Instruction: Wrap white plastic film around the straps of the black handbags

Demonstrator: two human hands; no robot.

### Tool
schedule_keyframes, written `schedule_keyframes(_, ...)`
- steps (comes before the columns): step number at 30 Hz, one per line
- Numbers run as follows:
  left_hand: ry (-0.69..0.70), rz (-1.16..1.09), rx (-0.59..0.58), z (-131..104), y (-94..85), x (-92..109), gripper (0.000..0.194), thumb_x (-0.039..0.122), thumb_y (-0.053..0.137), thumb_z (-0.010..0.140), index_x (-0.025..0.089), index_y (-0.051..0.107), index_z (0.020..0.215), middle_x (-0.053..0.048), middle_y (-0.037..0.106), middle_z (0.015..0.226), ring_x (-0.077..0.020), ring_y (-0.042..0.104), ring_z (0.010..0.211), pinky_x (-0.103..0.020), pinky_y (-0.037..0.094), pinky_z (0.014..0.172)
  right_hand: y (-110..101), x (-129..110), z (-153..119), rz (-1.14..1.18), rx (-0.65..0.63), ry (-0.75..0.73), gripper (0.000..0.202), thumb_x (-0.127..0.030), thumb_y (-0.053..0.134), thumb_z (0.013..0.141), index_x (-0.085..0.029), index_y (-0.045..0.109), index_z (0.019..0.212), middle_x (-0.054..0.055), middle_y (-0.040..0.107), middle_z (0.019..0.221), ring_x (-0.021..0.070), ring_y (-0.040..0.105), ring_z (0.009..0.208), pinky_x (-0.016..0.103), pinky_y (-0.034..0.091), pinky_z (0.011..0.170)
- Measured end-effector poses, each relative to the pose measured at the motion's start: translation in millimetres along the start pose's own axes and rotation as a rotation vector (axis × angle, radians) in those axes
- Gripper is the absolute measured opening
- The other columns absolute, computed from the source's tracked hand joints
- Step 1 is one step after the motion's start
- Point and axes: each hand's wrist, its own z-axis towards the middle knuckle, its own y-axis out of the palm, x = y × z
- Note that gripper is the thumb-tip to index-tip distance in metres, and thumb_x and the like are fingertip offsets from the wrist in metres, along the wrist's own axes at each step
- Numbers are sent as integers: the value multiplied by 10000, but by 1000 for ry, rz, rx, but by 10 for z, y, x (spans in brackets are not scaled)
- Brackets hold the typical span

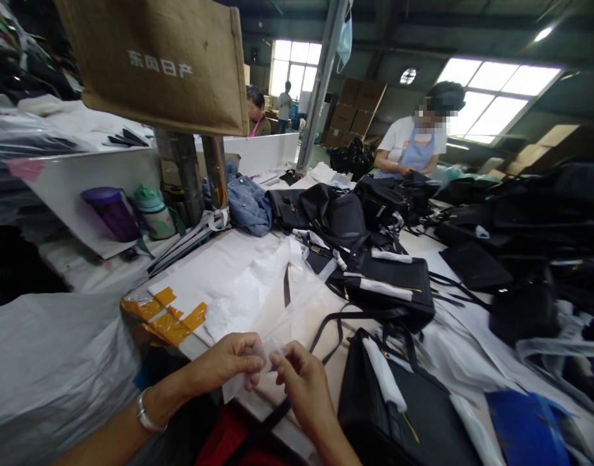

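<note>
And here you are at the worktable's pale top (pixel 177 265), both hands up at its near edge. Your left hand (pixel 245 361), silver bangle (pixel 149 414) on the wrist, has its fingers curled in, clenched on a thin, translucent, colourless sheet (pixel 299 310); your right hand (pixel 304 378) comes in from the other side, thumb and fingertips pinching, very close to the left. It looks like soft plastic film, though the blur makes its exact shape hard to read. The sheet lies between your hands and spreads away over the tabletop, with crumpled white wrapping (pixel 241 291) just beyond to the left.

Right beside your right hand, look, a black leather-like handbag (pixel 423 411) with white wrapping on its handles and a gold zip! Past it lies a second black handbag (pixel 388 291), with a white strip along its zip, and more black bags are heaped behind. Over on your left, glossy orange-brown tape (pixel 173 320) covers the table corner; farther up, a crumpled blue-grey cloth (pixel 251 204) sits near the posts. Across the way, a person in a white shirt and blue apron (pixel 416 152) has both hands on dark material.
</note>
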Motion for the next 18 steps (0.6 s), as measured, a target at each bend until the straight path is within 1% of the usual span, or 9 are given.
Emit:
schedule_keyframes(2, 1, -43, 10, -14, 26, 0, 186, 265, 694, 776, 140, 591, 867, -13, 681, 724, -130, 600, 628, -251, 453, 631, 44, -5, -5, -18, 30, 4, 220, -346, 579, 853, -177, 554, 714, -32, 573, 596, 110, 535, 551, 200, 384, 523)
schedule_keyframes(4, 19, -72, 50, -21, 49, -18, 214, 276, 718, 761, 136, 603, 874, -24, 683, 762, -135, 603, 659, -249, 447, 641, 98, -12, -12, -26, 50, 13, 233, -342, 598, 837, -184, 529, 680, -41, 561, 569, 107, 520, 535, 196, 375, 511)
schedule_keyframes(7, 49, -61, 81, -36, 37, -79, 218, 312, 718, 766, 123, 620, 812, -17, 655, 693, -128, 582, 617, -244, 432, 619, 171, 15, -22, 10, 51, 27, 253, -343, 608, 821, -193, 493, 653, -51, 535, 547, 103, 492, 523, 190, 375, 496)
schedule_keyframes(10, 48, -8, 88, -78, -38, -135, 219, 322, 705, 773, 122, 618, 783, -5, 631, 641, -120, 558, 584, -238, 416, 598, 185, 108, -12, 111, -67, 66, 229, -340, 604, 820, -198, 484, 685, -53, 543, 566, 101, 479, 496, 193, 380, 477)
schedule_keyframes(11, 40, 12, 97, -99, -72, -145, 217, 322, 700, 775, 123, 611, 770, -1, 624, 630, -116, 548, 577, -235, 412, 591, 172, 147, -2, 116, -105, 73, 198, -332, 595, 828, -199, 497, 719, -50, 556, 584, 106, 490, 496, 199, 387, 478)
schedule_keyframes(12, 32, 35, 110, -123, -109, -150, 215, 321, 692, 778, 126, 602, 757, 5, 615, 621, -112, 536, 570, -231, 409, 585, 153, 187, 10, 79, -116, 64, 154, -317, 581, 840, -198, 519, 764, -42, 578, 614, 116, 516, 515, 208, 402, 493)
schedule_keyframes(14, 10, 83, 138, -174, -186, -155, 216, 324, 674, 787, 134, 584, 737, 20, 594, 606, -104, 511, 555, -226, 408, 574, 113, 263, 42, -144, -53, -21, 74, -262, 543, 867, -198, 572, 890, -5, 640, 735, 154, 594, 650, 241, 448, 601)
schedule_keyframes(16, -18, 134, 157, -220, -259, -158, 225, 344, 654, 797, 142, 575, 738, 29, 582, 611, -101, 497, 549, -221, 407, 565, 97, 329, 79, -476, 2, -157, 142, -196, 524, 874, -206, 609, 987, 38, 670, 885, 196, 616, 843, 285, 450, 747)
schedule_keyframes(18, -37, 195, 170, -254, -323, -165, 240, 369, 632, 810, 146, 571, 743, 28, 584, 621, -102, 497, 555, -211, 389, 549, 127, 389, 117, -770, -47, -267, 165, -176, 561, 852, -215, 634, 995, 59, 667, 948, 233, 589, 936, 326, 427, 817)
